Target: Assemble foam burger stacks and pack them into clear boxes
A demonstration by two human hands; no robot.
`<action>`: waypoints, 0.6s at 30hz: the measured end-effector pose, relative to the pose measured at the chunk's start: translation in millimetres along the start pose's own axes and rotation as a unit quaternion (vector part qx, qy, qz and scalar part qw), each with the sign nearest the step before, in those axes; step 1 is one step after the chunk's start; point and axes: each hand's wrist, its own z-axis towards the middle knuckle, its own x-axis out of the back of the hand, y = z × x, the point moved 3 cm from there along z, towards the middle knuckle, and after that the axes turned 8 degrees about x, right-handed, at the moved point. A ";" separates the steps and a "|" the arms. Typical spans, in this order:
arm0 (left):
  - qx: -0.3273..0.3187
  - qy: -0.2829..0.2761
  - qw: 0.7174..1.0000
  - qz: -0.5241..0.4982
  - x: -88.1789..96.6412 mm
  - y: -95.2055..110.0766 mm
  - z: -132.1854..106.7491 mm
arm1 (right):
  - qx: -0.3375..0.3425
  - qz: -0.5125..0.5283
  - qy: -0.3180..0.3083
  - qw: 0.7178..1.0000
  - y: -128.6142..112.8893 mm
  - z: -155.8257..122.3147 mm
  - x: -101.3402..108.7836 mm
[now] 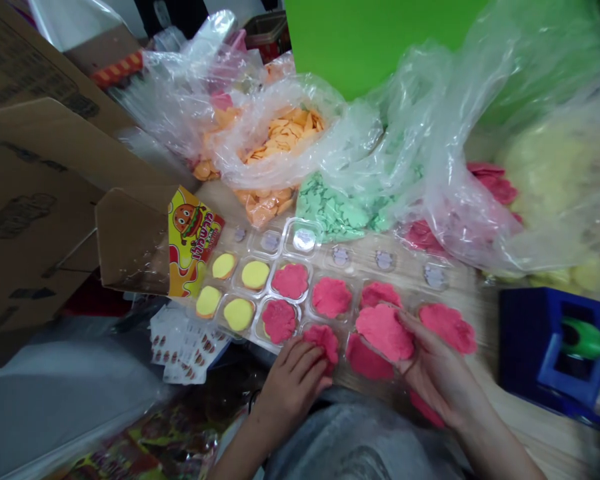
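My left hand (pixel 293 390) lies at the lower middle, its fingers curled over the edge of a pink patty (pixel 323 343). My right hand (pixel 443 370) is turned up at the lower right, pressing against a larger soft pink patty (pixel 384 332). A clear plastic compartment tray (pixel 300 237) stretches beyond both hands. Its nearer cells hold several pink patties and yellow discs (pixel 239 314). Its far row holds small grey-and-white pieces (pixel 340 257). My hands hide the tray's near edge.
Clear bags hold orange pieces (pixel 280 130), green pieces (pixel 330 207) and pale yellow pieces (pixel 545 167). Cardboard flaps (pixel 35 213) crowd the left, beside a burger-printed card (pixel 194 240). Printed sheets (pixel 185 347) lie near the tray. A blue dispenser (pixel 553 347) with a green part sits on the wooden table (pixel 545 440).
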 end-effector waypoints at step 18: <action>0.426 0.194 0.822 -0.326 47.4 -56.9 52.4 | -0.034 -0.070 -0.130 0.988 18.8 -7.9 -20.9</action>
